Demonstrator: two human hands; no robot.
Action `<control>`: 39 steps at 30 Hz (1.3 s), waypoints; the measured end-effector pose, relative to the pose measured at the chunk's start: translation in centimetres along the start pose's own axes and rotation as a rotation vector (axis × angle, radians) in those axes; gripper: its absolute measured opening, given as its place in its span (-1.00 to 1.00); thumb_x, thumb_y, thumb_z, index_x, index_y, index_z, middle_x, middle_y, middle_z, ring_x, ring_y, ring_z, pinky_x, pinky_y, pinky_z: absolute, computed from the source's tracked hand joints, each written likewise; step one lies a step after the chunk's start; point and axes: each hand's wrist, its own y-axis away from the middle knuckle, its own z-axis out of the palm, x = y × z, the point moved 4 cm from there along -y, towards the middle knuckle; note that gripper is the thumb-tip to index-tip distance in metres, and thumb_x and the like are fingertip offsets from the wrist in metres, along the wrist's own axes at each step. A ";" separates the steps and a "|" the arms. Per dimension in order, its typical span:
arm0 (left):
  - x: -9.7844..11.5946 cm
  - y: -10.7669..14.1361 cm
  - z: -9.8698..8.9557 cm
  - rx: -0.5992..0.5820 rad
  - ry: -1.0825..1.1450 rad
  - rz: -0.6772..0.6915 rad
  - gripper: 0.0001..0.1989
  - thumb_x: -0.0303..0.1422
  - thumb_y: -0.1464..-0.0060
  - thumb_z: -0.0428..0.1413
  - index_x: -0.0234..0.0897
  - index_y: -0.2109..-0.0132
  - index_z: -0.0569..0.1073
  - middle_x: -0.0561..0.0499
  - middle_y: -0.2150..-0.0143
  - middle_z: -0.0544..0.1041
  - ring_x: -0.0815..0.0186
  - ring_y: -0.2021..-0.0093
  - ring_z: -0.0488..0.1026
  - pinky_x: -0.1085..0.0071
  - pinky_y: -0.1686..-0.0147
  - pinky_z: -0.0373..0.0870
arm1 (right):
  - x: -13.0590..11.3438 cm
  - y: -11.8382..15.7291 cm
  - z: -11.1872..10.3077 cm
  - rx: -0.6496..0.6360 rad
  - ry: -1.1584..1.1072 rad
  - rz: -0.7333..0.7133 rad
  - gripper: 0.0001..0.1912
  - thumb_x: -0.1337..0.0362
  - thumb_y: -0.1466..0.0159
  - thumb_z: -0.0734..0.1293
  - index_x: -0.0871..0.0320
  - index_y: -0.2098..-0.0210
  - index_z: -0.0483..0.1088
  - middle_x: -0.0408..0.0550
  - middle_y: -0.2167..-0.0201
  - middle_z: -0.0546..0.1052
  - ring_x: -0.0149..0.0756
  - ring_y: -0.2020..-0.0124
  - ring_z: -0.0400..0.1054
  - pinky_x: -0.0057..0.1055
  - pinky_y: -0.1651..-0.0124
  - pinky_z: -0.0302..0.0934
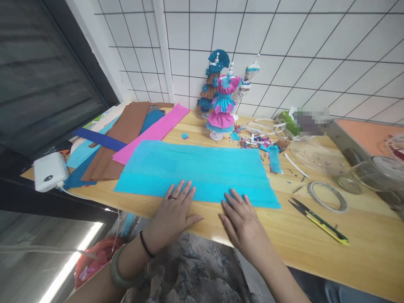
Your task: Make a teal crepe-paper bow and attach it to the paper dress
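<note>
Left hand (177,208): palm down, fingertips resting on the near edge of the light blue sheet, fingers a little apart and pointing to the far side and slightly right; thumb stretched out to the right over the wood.
Left forearm: reaches in from the near left, with a black band (145,245) and a green bangle (117,269) around it.
Right hand (242,216): palm down, fingers spread slightly and pointing far and left, tips on the sheet's near edge; thumb apart from the fingers, angled the same way.
Right forearm: comes in bare from the near right.
Grip: both hands open and flattened, pinching nothing.
Light blue sheet (202,166): laid lengthwise across the near middle of the wooden table (274,256), its far left part meeting the pink strip (158,130).
Left side: brown sheets (123,139), a dark blue strip (101,139) and a white device (50,171) with a cable.
Far middle: small dress forms in ruffled paper, the pink and blue one (222,103) nearest.
Right side: scissors (318,221) with a yellow handle, near a roll of tape (328,196); paper scraps (259,141) lie farther off.
</note>
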 end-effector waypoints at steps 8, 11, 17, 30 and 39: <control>0.0 0.0 -0.1 -0.011 -0.006 -0.009 -0.32 0.05 -0.09 -0.22 -0.30 -0.23 0.12 -0.14 -0.28 0.07 0.06 -0.28 -0.06 0.06 -0.20 -0.06 | 0.4 0.1 0.2 -0.021 -0.017 0.000 -0.67 0.26 -0.28 0.17 0.27 0.04 0.37 0.19 -0.02 0.39 -0.02 -0.13 0.17 0.07 -0.11 0.06; 0.2 0.0 -0.3 -0.012 0.002 -0.016 -0.31 0.06 -0.09 -0.23 -0.30 -0.22 0.12 -0.14 -0.27 0.09 0.06 -0.28 -0.05 0.06 -0.19 -0.04 | 0.4 -0.2 0.2 -0.030 -0.007 -0.006 -0.67 0.24 -0.28 0.17 0.27 0.06 0.38 0.19 -0.04 0.37 -0.01 -0.14 0.15 0.07 -0.12 0.05; -0.6 -1.0 -1.1 0.059 0.041 -0.060 -0.41 0.00 -0.11 -0.18 -0.33 -0.11 0.29 -0.19 -0.17 0.26 0.06 -0.20 0.11 0.09 -0.12 0.08 | -0.5 -0.9 0.9 -0.055 -0.006 -0.047 -0.59 0.20 -0.28 0.16 0.26 -0.06 0.29 0.20 -0.12 0.28 0.00 -0.19 0.07 0.09 -0.12 0.03; -6.6 -4.7 -1.9 -0.113 0.214 -0.040 -0.61 -0.01 0.04 0.06 -0.30 0.42 0.37 -0.02 0.42 0.42 0.24 0.31 0.33 0.39 0.32 0.17 | -0.7 -0.9 0.8 -0.056 -0.047 -0.042 -0.61 0.19 -0.28 0.15 0.21 -0.04 0.31 0.17 -0.10 0.31 -0.03 -0.18 0.08 0.08 -0.13 0.03; -7.3 -4.8 -3.0 -0.221 0.348 -0.101 -0.67 -0.07 -0.01 0.03 -0.27 0.33 0.40 0.03 0.43 0.43 0.32 0.43 0.34 0.47 0.49 0.08 | -0.6 -0.6 0.5 0.034 -0.091 -0.044 -0.68 0.30 -0.27 0.16 0.24 0.02 0.35 0.15 0.00 0.42 -0.08 -0.12 0.19 0.04 -0.12 0.08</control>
